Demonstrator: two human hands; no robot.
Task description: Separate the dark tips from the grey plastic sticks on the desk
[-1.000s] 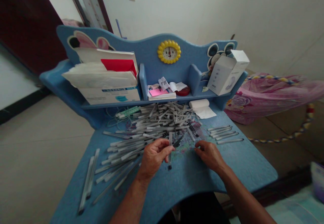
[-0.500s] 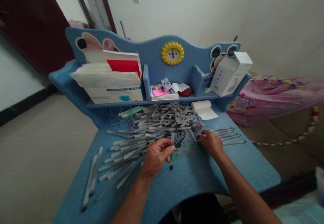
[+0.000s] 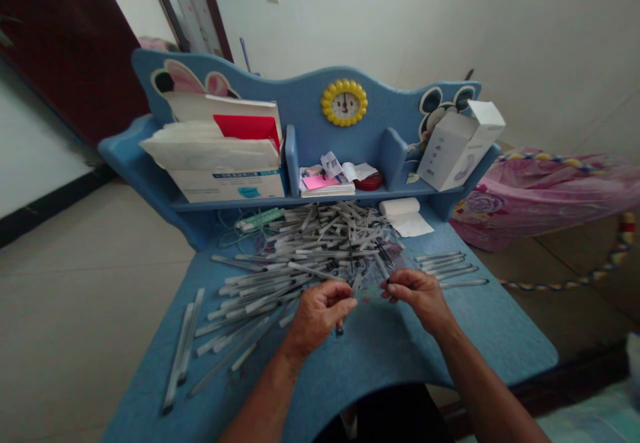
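Note:
My left hand [image 3: 320, 313] is closed in a pinch on a grey pen barrel [image 3: 354, 285] that slants across its fingertips, with a dark tip showing below near the desk. My right hand [image 3: 419, 294] is closed too, its thumb and forefinger pinching a small dark pen part [image 3: 387, 288] close to the barrel's upper end. Both hands hover over the front middle of the blue desk [image 3: 380, 349]. Just behind them lies a big loose heap of grey pens [image 3: 320, 243].
Several pens lie in a neat row [image 3: 447, 266] to the right of my right hand; others are spread at the left [image 3: 183, 346]. The desk's shelf holds a paper stack [image 3: 220, 156], notes [image 3: 323, 183], a white box [image 3: 457, 143] and a tissue roll [image 3: 400, 207]. A pink bundle [image 3: 545, 189] lies on the floor.
My right hand reached toward the pile by the pen row, then came back toward my left hand with a small dark part. My left hand kept holding the barrel.

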